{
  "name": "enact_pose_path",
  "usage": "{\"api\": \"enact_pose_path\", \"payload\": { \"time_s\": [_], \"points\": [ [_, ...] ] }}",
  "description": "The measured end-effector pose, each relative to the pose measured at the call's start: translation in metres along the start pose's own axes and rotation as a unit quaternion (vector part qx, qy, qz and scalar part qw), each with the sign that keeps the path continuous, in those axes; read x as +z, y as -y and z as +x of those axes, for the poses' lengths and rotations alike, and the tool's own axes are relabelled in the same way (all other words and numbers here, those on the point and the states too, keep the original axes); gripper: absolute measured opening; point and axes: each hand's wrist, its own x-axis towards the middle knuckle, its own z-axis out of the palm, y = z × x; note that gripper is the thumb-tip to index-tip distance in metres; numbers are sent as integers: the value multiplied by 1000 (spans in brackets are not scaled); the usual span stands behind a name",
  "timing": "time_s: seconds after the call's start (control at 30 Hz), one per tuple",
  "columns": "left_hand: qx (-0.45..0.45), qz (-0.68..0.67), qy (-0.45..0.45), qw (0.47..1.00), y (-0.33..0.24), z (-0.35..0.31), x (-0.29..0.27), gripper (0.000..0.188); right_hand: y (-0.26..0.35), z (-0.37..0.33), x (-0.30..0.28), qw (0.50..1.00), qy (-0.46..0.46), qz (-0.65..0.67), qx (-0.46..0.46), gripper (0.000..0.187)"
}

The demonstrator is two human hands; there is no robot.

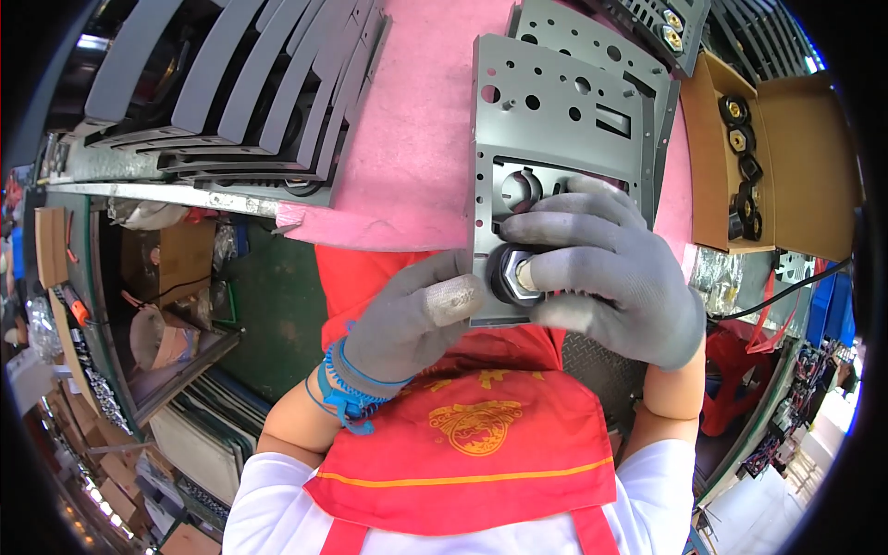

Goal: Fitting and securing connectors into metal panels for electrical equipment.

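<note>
A grey perforated metal panel (546,139) lies at the near edge of the pink surface, its bottom end toward me. Into its lower part is set a black round fitting (504,275) with a silver hex nut. My right hand (610,264), in a grey glove, has its fingers closed around that nut and fitting. My left hand (416,310), also gloved, closes on the panel's lower left edge; some of its fingers are hidden beneath. Beneath and behind this panel rests a second similar panel (592,42).
Dark slatted metal housings (250,83) stand stacked at the left on the pink-covered table (407,139). To the right, an open cardboard box (708,120) holds several black ring fittings (737,139). Another panel with brass nuts (671,32) lies at the far right.
</note>
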Motion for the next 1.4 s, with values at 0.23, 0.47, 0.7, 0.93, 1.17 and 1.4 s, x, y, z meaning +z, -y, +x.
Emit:
{"api": "enact_pose_path", "payload": {
  "time_s": [0.23,0.47,0.7,0.93,1.17,1.4],
  "points": [
    [14,-61,21,998,0,8,6,58,11,0,-4,996,-45,-69,-43,28],
    [19,-58,12,998,2,5,6,56,13,-1,-6,992,-42,-115,-41,28],
    [-10,-36,-6,999,2,7,6,53,22,-2,-4,995,-19,-86,47,32],
    [-2,-63,-1,998,3,5,7,50,18,7,-6,991,-19,-123,-52,37],
    [14,-68,1,998,6,6,7,48,22,-1,-2,973,-80,-210,41,53],
    [0,-67,-14,998,3,4,11,50,26,2,-17,986,-124,-112,-13,45]
  ]
}}
